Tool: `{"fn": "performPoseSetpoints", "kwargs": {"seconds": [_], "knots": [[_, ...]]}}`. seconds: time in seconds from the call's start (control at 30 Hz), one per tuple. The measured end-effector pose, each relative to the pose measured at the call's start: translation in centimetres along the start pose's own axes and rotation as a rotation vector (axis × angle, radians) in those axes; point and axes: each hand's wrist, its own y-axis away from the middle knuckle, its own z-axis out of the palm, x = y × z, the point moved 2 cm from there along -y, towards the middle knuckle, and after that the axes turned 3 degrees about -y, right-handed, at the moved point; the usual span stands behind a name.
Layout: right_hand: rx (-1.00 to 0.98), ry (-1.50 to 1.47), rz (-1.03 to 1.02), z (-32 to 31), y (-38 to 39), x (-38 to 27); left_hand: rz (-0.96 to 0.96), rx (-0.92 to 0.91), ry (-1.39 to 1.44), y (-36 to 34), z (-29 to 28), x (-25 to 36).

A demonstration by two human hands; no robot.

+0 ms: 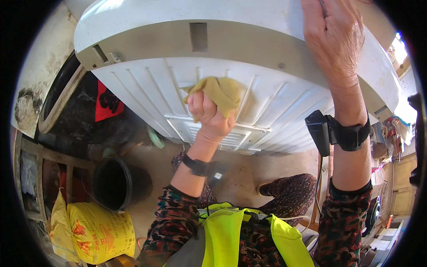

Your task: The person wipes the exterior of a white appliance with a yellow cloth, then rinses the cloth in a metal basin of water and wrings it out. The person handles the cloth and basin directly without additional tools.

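A white appliance (155, 78) with a ribbed panel, a grey band and a slotted vent plate stands tilted in front of me. My left hand (209, 116) is closed round a crumpled mustard-yellow cloth (220, 91), which is against the ribbed panel above the vent plate. Farther up on the right, my right hand (336, 40) lies on the appliance's smooth white upper part, its thumb apart from the other fingers. The picture's upper edge cuts off some of its fingertips. Nothing shows held in it.
At left, a black bucket (129, 180) stands on the floor behind a full yellow sack (102, 233). A red piece with black marks (108, 103) lies against dark sheeting. Wooden framing runs along the left side. Assorted items crowd the right edge. My knee (293, 193) is below the appliance.
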Motion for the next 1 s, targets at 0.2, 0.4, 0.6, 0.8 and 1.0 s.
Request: {"fn": "performPoseSetpoints", "kwargs": {"seconds": [0.2, 0.4, 0.6, 0.8, 1.0], "knots": [[0.002, -0.014, 0.017, -0.5, -0.4, -0.5, 0.094, -0.379, 0.131, 7.0, -5.6, -0.7], [-0.04, 0.036, 0.055, -0.7, -0.5, -0.5, -0.244, -0.206, 0.449, -0.6, -8.4, -2.4], [-0.013, 0.014, 0.037, -0.3, -0.4, -0.4, -0.011, 0.044, -0.037, -9.3, -8.5, -4.2], [-0.017, 0.028, 0.048, -0.5, -0.4, -0.5, 0.048, -0.299, 0.058, -0.2, -7.1, -0.6], [0.032, -0.002, 0.003, -0.4, -0.4, -0.6, -0.061, -0.187, -0.024, -5.0, -11.1, -4.5]]}}
